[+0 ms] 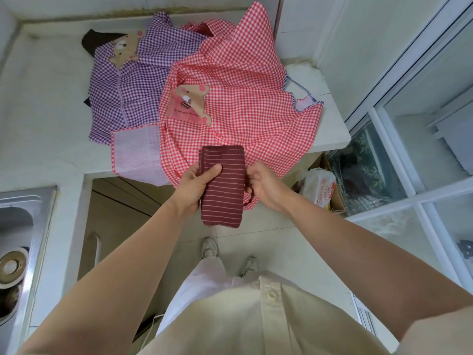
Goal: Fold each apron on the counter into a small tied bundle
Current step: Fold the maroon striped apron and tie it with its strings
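Note:
A dark red apron with thin pale stripes (225, 190), folded into a narrow strip, hangs in front of the counter edge. My left hand (197, 185) grips its left side with the thumb on top. My right hand (263, 185) pinches its right edge, where a strap loop curls below. On the white counter (51, 119) a red-and-white checked apron (243, 103) with a bear patch lies spread out, spilling over the front edge. A purple checked apron (133, 83) with a bear patch lies behind it to the left, partly covered.
A steel sink (18, 242) sits at the lower left. A cardboard box with a white plastic bag (320, 188) stands on the floor under the counter's right end. Glass-panelled doors (409, 149) line the right side. My shoes rest on the tiled floor.

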A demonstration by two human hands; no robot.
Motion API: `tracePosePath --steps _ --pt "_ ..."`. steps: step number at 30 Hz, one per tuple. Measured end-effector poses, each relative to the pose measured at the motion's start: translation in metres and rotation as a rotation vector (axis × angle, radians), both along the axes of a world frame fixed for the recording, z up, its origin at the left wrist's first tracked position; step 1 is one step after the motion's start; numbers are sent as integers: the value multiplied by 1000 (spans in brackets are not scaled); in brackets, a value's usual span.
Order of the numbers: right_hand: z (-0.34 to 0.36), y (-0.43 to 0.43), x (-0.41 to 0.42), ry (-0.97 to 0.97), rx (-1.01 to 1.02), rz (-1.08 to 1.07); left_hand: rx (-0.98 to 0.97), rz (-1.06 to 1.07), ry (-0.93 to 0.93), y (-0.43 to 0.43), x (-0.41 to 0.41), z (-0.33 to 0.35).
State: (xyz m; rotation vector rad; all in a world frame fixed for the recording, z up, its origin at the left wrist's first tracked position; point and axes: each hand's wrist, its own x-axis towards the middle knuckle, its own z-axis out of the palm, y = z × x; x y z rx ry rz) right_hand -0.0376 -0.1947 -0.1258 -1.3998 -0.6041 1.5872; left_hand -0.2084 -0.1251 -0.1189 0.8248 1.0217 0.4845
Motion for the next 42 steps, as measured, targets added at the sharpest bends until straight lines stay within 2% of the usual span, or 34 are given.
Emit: tracePosePath --steps 2,5,7,10,13,15,18,21,23,24,27,29,33,36,39,42 --pt "4 -2 1 22 4 72 23 38 17 1 4 2" --pt "5 -5 2 -61 -1 142 63 -1 40 -2 10 9" --pt "6 -6 7 2 -19 146 5 -47 -6 -3 13 15" --pt "8 -8 15 173 -53 164 -119 20 -86 3 16 19" --pt "9 -8 19 252 -29 133 -40 -134 -30 -1 20 20" --pt "8 -5 21 334 11 26 37 -201 16 -10 22 16" --pt "11 2 24 467 5 -268 311 -271 145 -15 17 -7" --pt "13 9 23 579 4 -529 291 -290 92 -25 18 -14" --pt "12 14 22 476 1 -591 284 -293 112 -29 22 -11" --pt "12 16 21 411 -1 -612 346 -322 155 -30 25 -10" --pt "11 17 21 264 -25 -667 723 -475 428 -24 23 -7" --pt "10 13 24 136 -35 -620 963 -477 592 -19 19 1" --pt "8 3 23 8 -14 -497 1193 -400 624 -5 30 22" --pt "15 0 19 20 20 -364 1129 -289 648 12 37 18" --pt "25 0 18 65 60 -275 1059 -253 580 20 35 13" --pt "31 0 17 122 81 -259 756 -231 420 12 38 20"
